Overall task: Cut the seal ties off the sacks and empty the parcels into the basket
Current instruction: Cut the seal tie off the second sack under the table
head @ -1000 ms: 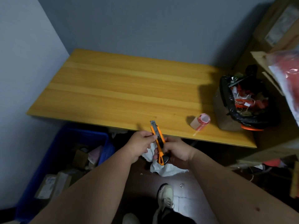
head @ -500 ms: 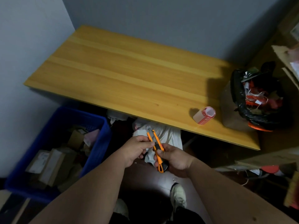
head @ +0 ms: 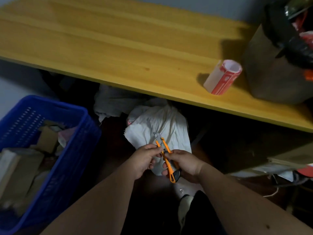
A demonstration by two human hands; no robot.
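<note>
An orange utility knife (head: 166, 158) with a short bare blade tip sits between both hands, blade pointing away from me. My right hand (head: 183, 162) grips its handle from the right. My left hand (head: 145, 158) pinches the knife's upper part with thumb and fingers. Just beyond the hands a white sack (head: 159, 128) lies on the floor under the table edge; its tie is not visible. The blue plastic basket (head: 81, 141) stands at the left on the floor, with several cardboard parcels (head: 20, 163) inside.
A yellow wooden table (head: 118, 48) spans the top. On it lie a red-and-white label roll (head: 222, 77) and a brown box holding a black bag (head: 288, 39) of scraps. A grey sack (head: 115, 100) lies under the table. My shoe (head: 185, 206) is below the hands.
The view has dropped from the tabletop toward the floor, bringing the white sack and blue basket close. Both hands stay on the knife, now lower, over the sack.
</note>
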